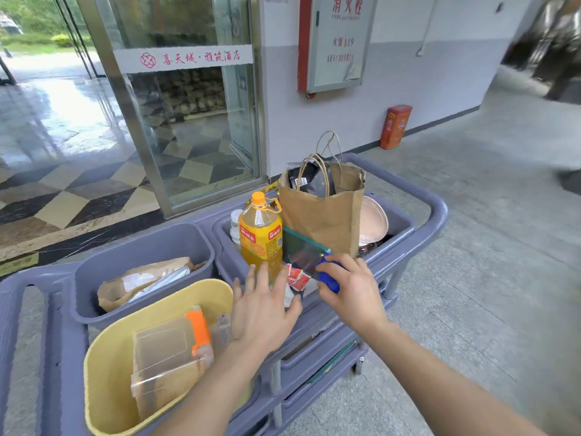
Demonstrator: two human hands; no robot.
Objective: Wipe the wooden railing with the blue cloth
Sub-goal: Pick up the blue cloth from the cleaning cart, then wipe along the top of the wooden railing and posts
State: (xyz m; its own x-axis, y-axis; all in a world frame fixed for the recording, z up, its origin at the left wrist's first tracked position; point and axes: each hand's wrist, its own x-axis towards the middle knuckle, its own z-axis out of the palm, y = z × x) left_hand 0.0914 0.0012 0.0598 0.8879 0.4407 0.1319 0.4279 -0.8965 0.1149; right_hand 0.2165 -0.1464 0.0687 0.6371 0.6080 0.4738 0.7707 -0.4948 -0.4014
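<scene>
My right hand (352, 287) grips a small bright blue bundle, apparently the blue cloth (328, 276), at the near edge of the right grey bin (399, 221) on a grey cart (437, 209). Most of the cloth is hidden inside my fingers. My left hand (262, 305) hovers with fingers spread and straight just left of it, over the bin's near rim, holding nothing. No wooden railing shows in this view.
The right bin holds an orange juice bottle (260, 234), a brown paper bag (323, 212), a teal flat panel (303, 251), red sachets (297, 276) and a pink bowl (372, 220). A yellow tub (103, 357) and another grey bin (138, 247) sit left. Glass door (185, 99) and wall stand behind.
</scene>
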